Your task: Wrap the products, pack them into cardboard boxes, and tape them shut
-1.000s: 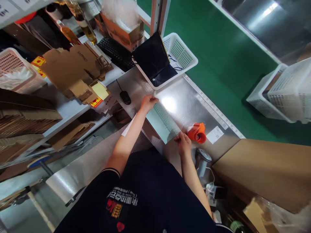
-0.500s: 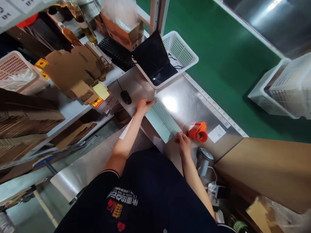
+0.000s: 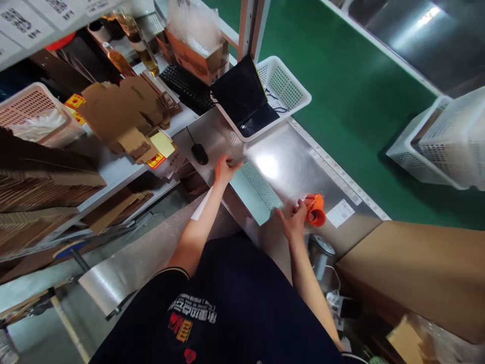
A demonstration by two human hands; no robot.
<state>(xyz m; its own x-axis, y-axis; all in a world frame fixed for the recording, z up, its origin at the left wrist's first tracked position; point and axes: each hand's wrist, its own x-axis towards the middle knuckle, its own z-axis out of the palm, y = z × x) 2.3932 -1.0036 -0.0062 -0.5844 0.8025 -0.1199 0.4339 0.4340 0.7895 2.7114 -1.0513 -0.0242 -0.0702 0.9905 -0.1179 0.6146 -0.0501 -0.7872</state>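
Note:
A flat pale-green piece (image 3: 248, 196) lies on the metal bench, with bubble wrap (image 3: 262, 183) folded over its far side. My left hand (image 3: 226, 171) rests at its upper left end, thumb and fingers apart. Beyond the lower right end is my right hand (image 3: 293, 221), its fingers spread. The thumb of that hand is near the wrap's corner, while its fingertips reach the orange tape dispenser (image 3: 315, 210); whether they touch it I cannot tell. A wide sheet of bubble wrap (image 3: 166, 237) hangs along the bench's near edge, below my left forearm.
A black mouse (image 3: 199, 153) sits left of my left hand. Behind is a white basket (image 3: 299, 98) with a black folder-like object. Flattened cartons (image 3: 113, 108) cover the left shelf. At right stand a grey cylindrical device (image 3: 320, 253) and a large cardboard box (image 3: 413, 268).
My right hand has let go of the pale-green piece's lower corner and moved right to the tape dispenser. My left hand's fingers have loosened from the upper end.

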